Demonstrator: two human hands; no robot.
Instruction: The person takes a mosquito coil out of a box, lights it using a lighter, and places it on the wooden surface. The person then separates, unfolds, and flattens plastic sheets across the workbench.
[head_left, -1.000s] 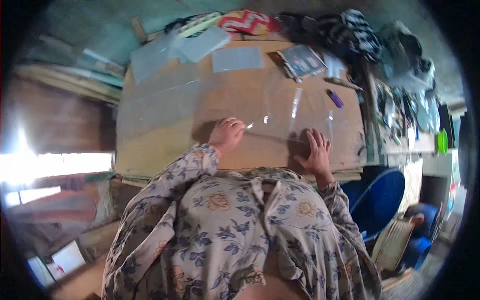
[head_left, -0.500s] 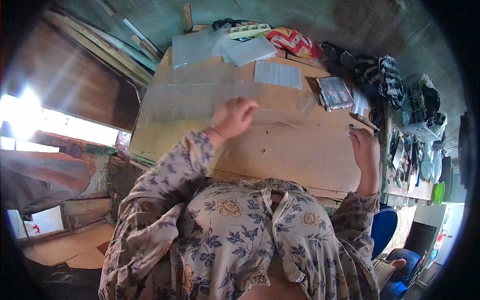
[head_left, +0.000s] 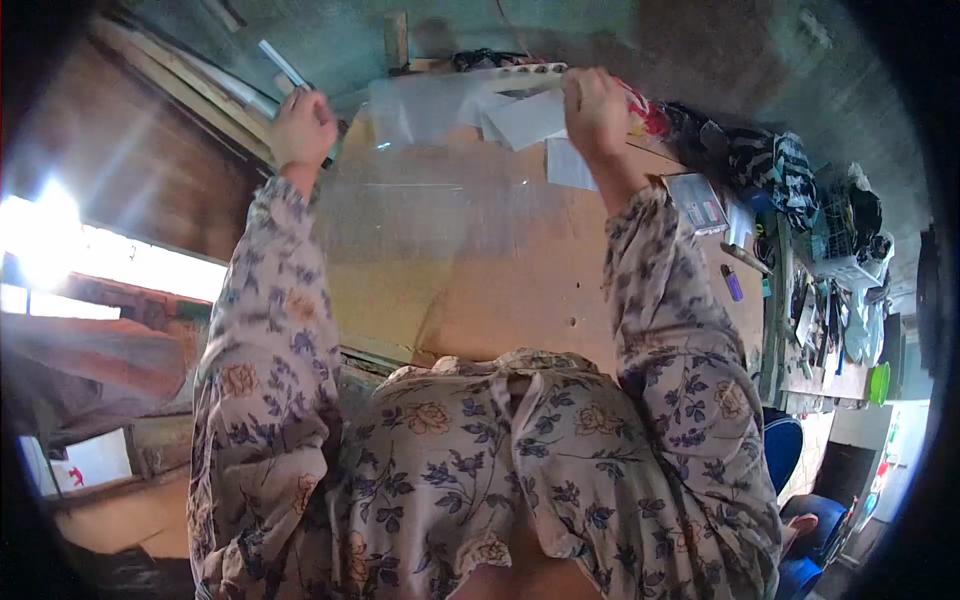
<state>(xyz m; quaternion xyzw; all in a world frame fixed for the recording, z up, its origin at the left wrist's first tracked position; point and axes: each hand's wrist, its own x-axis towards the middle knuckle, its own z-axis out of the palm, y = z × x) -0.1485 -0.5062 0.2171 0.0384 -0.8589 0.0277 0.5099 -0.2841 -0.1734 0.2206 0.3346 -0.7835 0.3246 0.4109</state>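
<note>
My left hand (head_left: 304,130) is raised over the far left edge of the table, its fingers curled closed. My right hand (head_left: 597,112) is at the far side with fingers closed, by the stacked translucent sheets (head_left: 525,118). A hazy clear plastic sheet (head_left: 420,108) shows between the hands; I cannot make out whether either hand grips it. More clear film (head_left: 420,215) lies flat on the wooden tabletop (head_left: 500,310). A purple lighter (head_left: 733,283) rests on the right side.
A printed flat box (head_left: 697,203) and a knife-like tool (head_left: 748,258) lie at the right. A power strip (head_left: 530,70) and red-white cloth (head_left: 645,110) are along the back. Wooden boards (head_left: 185,100) lean at the left. A wire basket (head_left: 840,240) stands beyond the table.
Both hands have moved to the far side, the left one outward to the left, the right one away from the lighter. The lighter now shows on the table. The view has shifted slightly.
</note>
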